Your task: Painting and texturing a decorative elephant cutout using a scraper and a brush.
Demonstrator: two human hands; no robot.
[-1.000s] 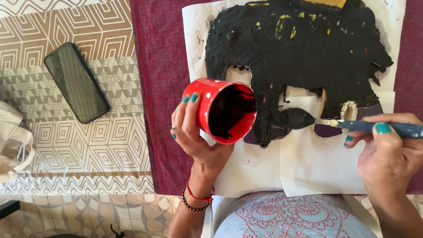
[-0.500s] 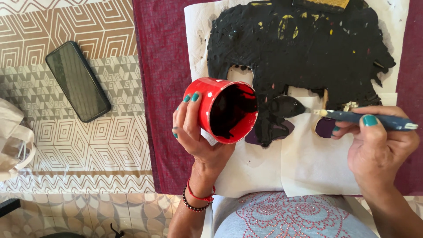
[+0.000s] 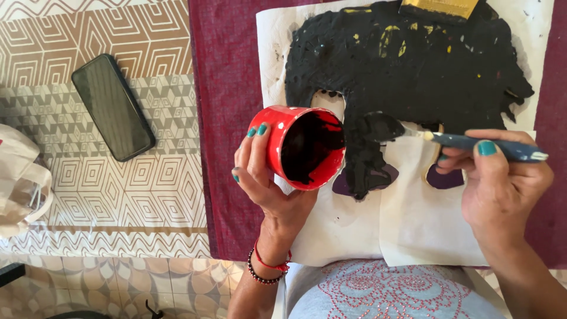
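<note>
Head view, looking down, largest item first

Maroon cloth (image 3: 227, 147) covers the work surface; a patterned beige mat (image 3: 106, 195) lies to its left. On the cloth, white paper (image 3: 413, 230) backs an animal-shaped cutout (image 3: 413, 65) coated almost wholly in black paint; a few yellow flecks show through near the top. Its lower legs reach toward the person, and the purple card by the right leg is unpainted.

Dark smartphone (image 3: 112, 107) lies face up on the mat, well apart from both hands. White bag (image 3: 20, 183) at the far left edge.

Left hand (image 3: 269, 183) is wrapped around a red cup (image 3: 304, 147), fingers curled over the outer wall, thumb side hidden. Cup is tilted, mouth facing right toward the brush, black paint inside. Cup is held above the paper's left margin, just beside the cutout's left leg.

Right hand (image 3: 502, 189) pinches a blue-handled paintbrush (image 3: 472, 142), fingers closed on the handle near its rear end. Long axis of the brush is nearly level, running left to right. Bristles (image 3: 384, 126), loaded black, point left and sit on the painted area between the legs.

Key relation: bristle tip lies just right of the cup's rim, near but not touching; cup mouth opens along the brush axis. Right hand carries the brush, left hand the cup
</note>
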